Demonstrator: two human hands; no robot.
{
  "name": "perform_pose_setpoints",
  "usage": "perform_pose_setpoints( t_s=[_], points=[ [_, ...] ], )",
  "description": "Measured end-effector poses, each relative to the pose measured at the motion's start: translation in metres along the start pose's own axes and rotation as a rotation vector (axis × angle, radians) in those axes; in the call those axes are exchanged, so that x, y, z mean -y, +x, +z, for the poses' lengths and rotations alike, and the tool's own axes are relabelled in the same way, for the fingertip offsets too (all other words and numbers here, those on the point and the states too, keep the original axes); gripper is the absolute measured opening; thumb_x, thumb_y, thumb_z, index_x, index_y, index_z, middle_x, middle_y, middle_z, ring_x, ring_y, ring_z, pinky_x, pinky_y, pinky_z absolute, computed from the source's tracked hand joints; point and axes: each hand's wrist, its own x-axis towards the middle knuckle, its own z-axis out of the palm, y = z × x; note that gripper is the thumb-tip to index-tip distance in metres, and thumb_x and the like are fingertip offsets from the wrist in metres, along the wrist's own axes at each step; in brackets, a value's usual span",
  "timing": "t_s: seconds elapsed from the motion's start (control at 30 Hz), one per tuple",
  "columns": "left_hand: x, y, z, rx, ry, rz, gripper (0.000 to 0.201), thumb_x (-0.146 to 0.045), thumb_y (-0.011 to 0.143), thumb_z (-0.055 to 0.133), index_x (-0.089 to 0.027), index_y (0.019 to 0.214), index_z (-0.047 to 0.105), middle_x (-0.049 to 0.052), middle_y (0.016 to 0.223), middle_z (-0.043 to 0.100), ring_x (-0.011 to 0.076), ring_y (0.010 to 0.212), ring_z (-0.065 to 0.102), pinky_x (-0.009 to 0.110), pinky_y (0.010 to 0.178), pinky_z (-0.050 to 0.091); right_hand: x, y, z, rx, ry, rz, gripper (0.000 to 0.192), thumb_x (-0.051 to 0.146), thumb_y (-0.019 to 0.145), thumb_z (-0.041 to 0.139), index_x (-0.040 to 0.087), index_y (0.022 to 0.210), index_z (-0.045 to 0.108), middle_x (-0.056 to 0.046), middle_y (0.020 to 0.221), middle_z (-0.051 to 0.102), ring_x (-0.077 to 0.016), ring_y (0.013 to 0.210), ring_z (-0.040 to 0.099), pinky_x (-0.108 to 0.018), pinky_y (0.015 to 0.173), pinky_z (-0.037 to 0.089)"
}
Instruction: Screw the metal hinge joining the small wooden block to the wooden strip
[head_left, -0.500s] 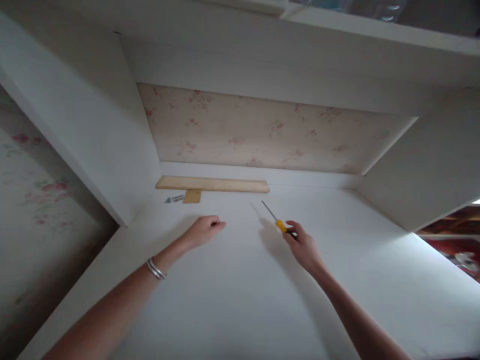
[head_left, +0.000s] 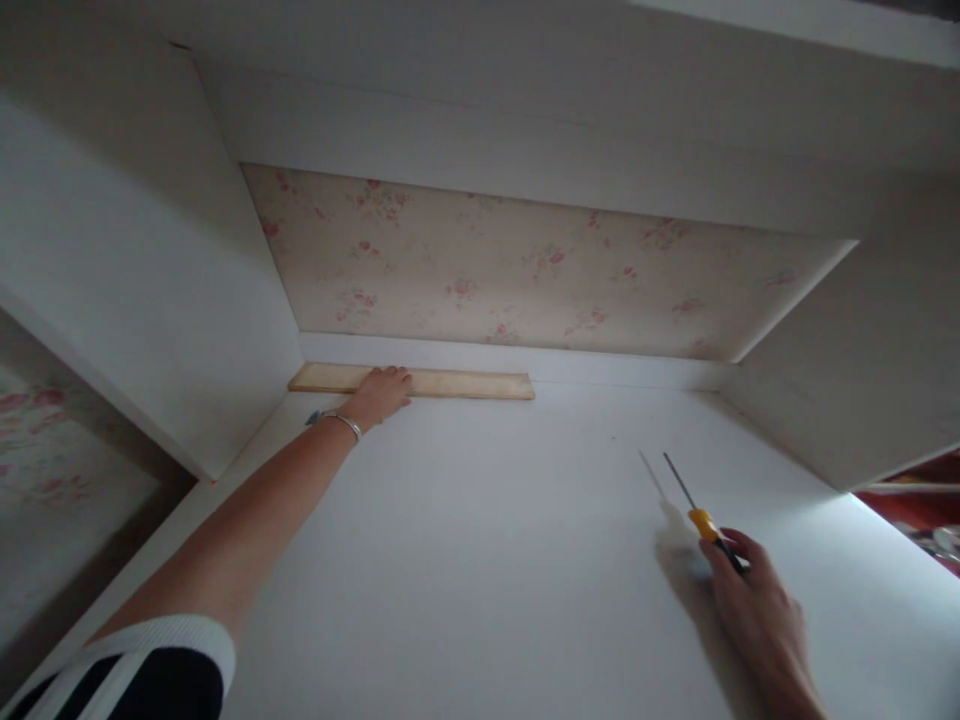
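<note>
My left hand (head_left: 382, 393) reaches to the back of a white shelf (head_left: 480, 560) and rests on a long pale wooden strip (head_left: 465, 383) lying along the rear edge. Its fingers lie on the strip; whether they grip it I cannot tell. My right hand (head_left: 757, 600) is low at the right, closed around a screwdriver (head_left: 705, 520) with a yellow handle and a thin metal shaft pointing up and left. A silver bracelet (head_left: 346, 424) sits on my left wrist.
White side panels (head_left: 150, 270) and a white top board (head_left: 525, 150) box in the shelf. Floral wallpaper (head_left: 510, 260) shows behind it. A small bluish item (head_left: 313, 417) peeks out beside my left wrist. Red clutter (head_left: 922, 500) lies at the far right.
My left hand moved forward from the middle of the shelf onto the wooden strip. My right hand pulled back to the right and down with the screwdriver. The small wooden block is now hidden.
</note>
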Motion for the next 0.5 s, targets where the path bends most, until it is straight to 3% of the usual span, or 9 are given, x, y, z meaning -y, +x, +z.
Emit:
perform_pose_setpoints(
  t_s=[0.23, 0.5],
  points=[
    [0.004, 0.019, -0.003, 0.099, 0.017, 0.053, 0.032, -0.026, 0.087, 0.053, -0.012, 0.116, 0.052, 0.015, 0.108, 0.056, 0.0222, 0.096, 0.054, 0.031, 0.079, 0.041, 0.002, 0.005, -0.001, 0.033, 0.055, 0.090, 0.058, 0.064, 0.078, 0.037, 0.028, 0.121, 0.051, -0.009, 0.105, 0.065, -0.0329, 0.095, 0.058, -0.039, 0.075, 0.042],
    [-0.013, 0.015, -0.016, 0.145, 0.019, 0.189, 0.062, -0.011, 0.078, 0.059, -0.012, 0.136, 0.036, 0.021, 0.116, 0.051, 0.0267, 0.095, 0.060, 0.037, 0.080, 0.044, 0.004, 0.003, -0.001, -0.005, 0.076, 0.095, 0.058, 0.065, 0.078, 0.038, 0.026, 0.120, 0.051, -0.009, 0.109, 0.064, -0.0318, 0.098, 0.057, -0.039, 0.079, 0.041]
  ],
)
